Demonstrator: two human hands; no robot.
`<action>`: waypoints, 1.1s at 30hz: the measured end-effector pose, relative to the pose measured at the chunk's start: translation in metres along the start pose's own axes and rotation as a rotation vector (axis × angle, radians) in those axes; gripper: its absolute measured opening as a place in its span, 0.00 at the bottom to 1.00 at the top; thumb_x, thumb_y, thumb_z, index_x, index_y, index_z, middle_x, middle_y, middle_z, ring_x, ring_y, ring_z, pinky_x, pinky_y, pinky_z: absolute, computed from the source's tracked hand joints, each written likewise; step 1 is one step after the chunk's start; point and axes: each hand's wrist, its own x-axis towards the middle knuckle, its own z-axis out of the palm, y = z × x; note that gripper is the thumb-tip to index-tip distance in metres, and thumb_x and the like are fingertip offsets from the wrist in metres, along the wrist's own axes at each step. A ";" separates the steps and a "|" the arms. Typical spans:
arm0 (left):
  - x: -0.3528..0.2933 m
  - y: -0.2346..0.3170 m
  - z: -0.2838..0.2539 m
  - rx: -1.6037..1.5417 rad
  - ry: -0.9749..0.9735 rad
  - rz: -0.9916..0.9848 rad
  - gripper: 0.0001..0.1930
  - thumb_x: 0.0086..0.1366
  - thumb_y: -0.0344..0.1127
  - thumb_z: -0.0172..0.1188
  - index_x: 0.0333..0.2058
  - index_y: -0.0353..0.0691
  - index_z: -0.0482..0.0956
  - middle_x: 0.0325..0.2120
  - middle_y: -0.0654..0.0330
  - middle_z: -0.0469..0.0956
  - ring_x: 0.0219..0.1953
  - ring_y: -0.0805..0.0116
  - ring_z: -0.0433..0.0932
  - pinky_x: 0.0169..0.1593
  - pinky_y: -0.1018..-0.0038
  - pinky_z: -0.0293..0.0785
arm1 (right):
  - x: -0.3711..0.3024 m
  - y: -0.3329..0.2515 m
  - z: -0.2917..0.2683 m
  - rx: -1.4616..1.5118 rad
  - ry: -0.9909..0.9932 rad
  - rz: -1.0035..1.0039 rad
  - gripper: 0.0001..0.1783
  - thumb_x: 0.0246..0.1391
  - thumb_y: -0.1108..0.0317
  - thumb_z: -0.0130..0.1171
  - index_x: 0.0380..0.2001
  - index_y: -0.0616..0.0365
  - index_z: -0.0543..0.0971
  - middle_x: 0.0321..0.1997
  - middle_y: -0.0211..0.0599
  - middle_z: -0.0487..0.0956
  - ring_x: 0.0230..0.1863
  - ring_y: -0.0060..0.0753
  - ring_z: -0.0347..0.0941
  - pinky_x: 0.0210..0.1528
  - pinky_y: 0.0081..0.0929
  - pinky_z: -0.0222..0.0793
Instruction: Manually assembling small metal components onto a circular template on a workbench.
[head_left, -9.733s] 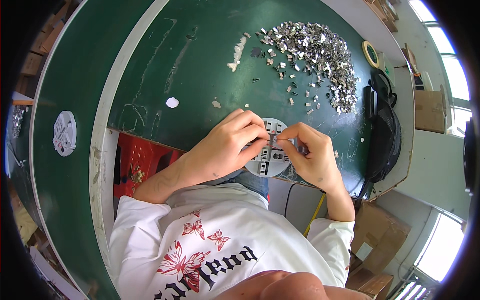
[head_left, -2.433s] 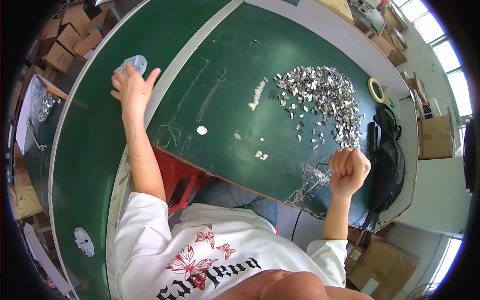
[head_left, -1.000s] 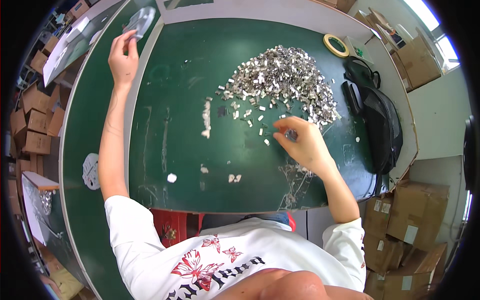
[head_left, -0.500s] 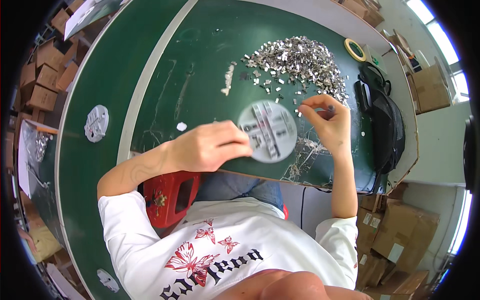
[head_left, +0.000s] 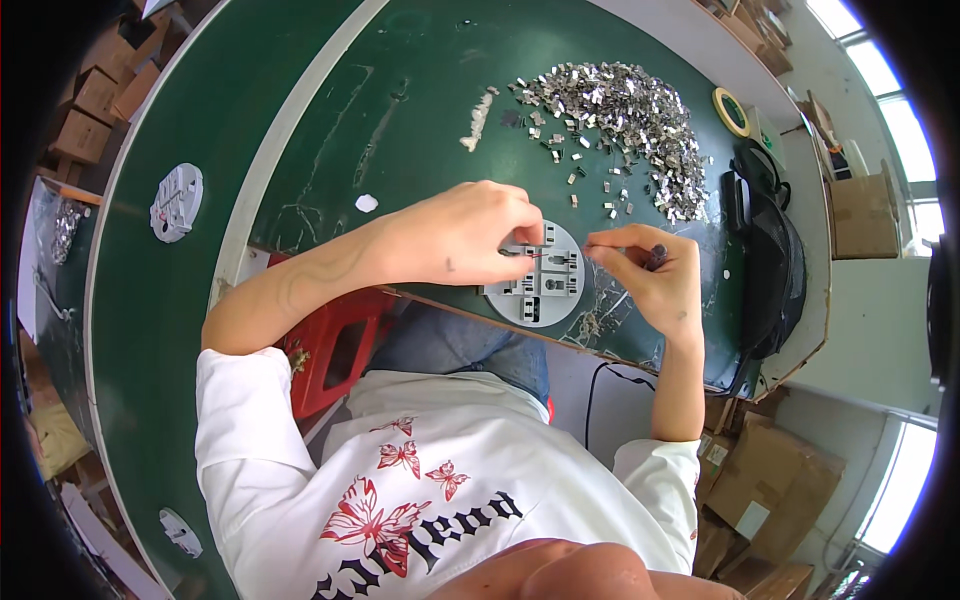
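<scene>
A round grey plastic disc (head_left: 560,285) with raised slots and small metal clips lies near the table's front edge. Over its upper left part is my left hand (head_left: 480,235), fingers bent and closed together; a thin reddish line shows by the fingertips, and what they hold is too small to make out. Just right of the disc, my right hand (head_left: 655,280) has thumb and forefinger pinched at the disc's edge. A dark, round-ended stick-like tool (head_left: 656,258) pokes out of its curled fingers; the rest of it is hidden.
A heap of small silvery metal clips (head_left: 640,120) spreads across the far right of the green table (head_left: 330,170). Beyond it are a yellow tape roll (head_left: 731,112) and a black bag (head_left: 775,270). Another grey disc (head_left: 177,203) lies left, past a pale divider strip (head_left: 290,140).
The disc, tilted and blurred in my left hand before, is now on the table. My left hand has moved up and right over it; my right hand has come down beside it.
</scene>
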 end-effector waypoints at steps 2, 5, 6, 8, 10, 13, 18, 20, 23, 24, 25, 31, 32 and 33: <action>0.000 -0.003 0.005 -0.025 0.013 -0.001 0.07 0.58 0.26 0.63 0.36 0.34 0.82 0.36 0.54 0.79 0.35 0.59 0.79 0.40 0.68 0.77 | 0.000 -0.004 0.001 -0.028 -0.024 -0.007 0.04 0.54 0.78 0.65 0.34 0.63 0.86 0.27 0.23 0.81 0.22 0.05 0.59 0.21 0.12 0.49; -0.002 -0.008 0.012 -0.071 0.031 0.001 0.07 0.59 0.28 0.63 0.37 0.35 0.83 0.36 0.54 0.79 0.35 0.60 0.79 0.41 0.69 0.76 | 0.001 -0.006 0.002 -0.079 -0.064 -0.021 0.04 0.54 0.77 0.65 0.34 0.62 0.86 0.27 0.21 0.81 0.21 0.06 0.55 0.21 0.13 0.48; -0.005 -0.010 0.013 -0.131 0.058 -0.015 0.07 0.59 0.28 0.63 0.37 0.35 0.83 0.36 0.55 0.79 0.36 0.60 0.79 0.41 0.69 0.76 | 0.001 -0.006 0.003 -0.068 -0.080 -0.005 0.04 0.54 0.77 0.64 0.34 0.62 0.85 0.27 0.21 0.81 0.21 0.06 0.55 0.21 0.13 0.48; -0.013 -0.012 0.015 -0.250 0.113 -0.048 0.07 0.59 0.29 0.65 0.36 0.36 0.83 0.36 0.56 0.79 0.37 0.61 0.79 0.43 0.69 0.75 | 0.001 -0.004 0.005 -0.047 -0.110 0.026 0.04 0.54 0.77 0.64 0.34 0.62 0.85 0.27 0.21 0.81 0.20 0.06 0.54 0.20 0.14 0.48; -0.019 -0.016 0.023 -0.232 0.151 0.026 0.07 0.59 0.29 0.65 0.36 0.36 0.83 0.36 0.57 0.78 0.38 0.62 0.78 0.44 0.70 0.75 | 0.002 -0.005 0.007 -0.053 -0.125 0.040 0.04 0.54 0.77 0.64 0.34 0.62 0.84 0.26 0.23 0.81 0.20 0.08 0.56 0.21 0.15 0.52; -0.027 -0.019 0.035 -0.194 0.236 0.167 0.06 0.58 0.29 0.66 0.35 0.37 0.83 0.37 0.58 0.78 0.40 0.63 0.77 0.45 0.70 0.74 | 0.005 -0.005 0.009 -0.066 -0.165 0.061 0.05 0.54 0.75 0.63 0.35 0.63 0.83 0.25 0.28 0.80 0.19 0.12 0.60 0.22 0.18 0.59; -0.026 -0.017 0.048 -0.198 0.326 0.112 0.07 0.57 0.27 0.67 0.35 0.38 0.84 0.37 0.61 0.77 0.42 0.64 0.75 0.45 0.71 0.73 | 0.008 -0.006 0.008 -0.098 -0.202 0.040 0.06 0.55 0.76 0.62 0.36 0.64 0.82 0.24 0.31 0.79 0.20 0.14 0.63 0.24 0.20 0.63; -0.023 -0.016 0.055 -0.216 0.378 0.035 0.07 0.57 0.26 0.67 0.36 0.39 0.84 0.37 0.62 0.77 0.41 0.65 0.75 0.44 0.72 0.72 | 0.009 -0.006 0.008 -0.131 -0.222 0.023 0.06 0.54 0.76 0.62 0.36 0.63 0.82 0.24 0.32 0.79 0.20 0.15 0.63 0.24 0.20 0.63; -0.019 -0.012 0.060 -0.245 0.439 0.024 0.07 0.58 0.27 0.66 0.36 0.38 0.83 0.35 0.61 0.76 0.39 0.62 0.74 0.42 0.69 0.72 | 0.011 -0.002 0.009 -0.113 -0.236 -0.010 0.05 0.55 0.77 0.61 0.35 0.63 0.82 0.27 0.27 0.80 0.20 0.11 0.60 0.23 0.17 0.57; -0.019 -0.011 0.061 -0.258 0.470 0.018 0.06 0.58 0.27 0.66 0.36 0.38 0.83 0.34 0.60 0.75 0.38 0.61 0.74 0.41 0.67 0.72 | 0.011 -0.001 0.009 -0.103 -0.243 -0.029 0.05 0.55 0.78 0.61 0.35 0.63 0.82 0.28 0.25 0.81 0.20 0.09 0.58 0.22 0.15 0.55; -0.019 -0.012 0.062 -0.261 0.469 0.015 0.06 0.58 0.27 0.66 0.36 0.38 0.83 0.34 0.60 0.75 0.38 0.61 0.74 0.41 0.67 0.72 | 0.011 -0.001 0.008 -0.103 -0.246 -0.026 0.05 0.55 0.78 0.61 0.35 0.63 0.82 0.28 0.25 0.81 0.20 0.09 0.58 0.22 0.15 0.55; -0.018 -0.019 0.063 -0.235 0.458 0.068 0.06 0.60 0.27 0.65 0.37 0.39 0.83 0.33 0.62 0.75 0.38 0.64 0.72 0.42 0.70 0.71 | 0.017 -0.006 0.009 -0.138 -0.292 -0.036 0.05 0.54 0.77 0.62 0.35 0.62 0.82 0.30 0.26 0.81 0.22 0.11 0.61 0.25 0.17 0.58; -0.018 -0.020 0.063 -0.238 0.459 0.072 0.07 0.61 0.27 0.65 0.38 0.40 0.83 0.33 0.63 0.75 0.39 0.66 0.72 0.42 0.72 0.70 | 0.017 -0.006 0.009 -0.135 -0.295 -0.033 0.05 0.54 0.77 0.62 0.35 0.62 0.82 0.30 0.26 0.82 0.22 0.11 0.62 0.25 0.17 0.59; -0.018 -0.020 0.063 -0.239 0.459 0.071 0.07 0.61 0.27 0.65 0.38 0.40 0.83 0.33 0.63 0.75 0.39 0.66 0.72 0.42 0.72 0.70 | 0.018 -0.006 0.010 -0.136 -0.297 -0.032 0.05 0.54 0.77 0.62 0.35 0.62 0.82 0.30 0.26 0.82 0.22 0.11 0.62 0.25 0.17 0.59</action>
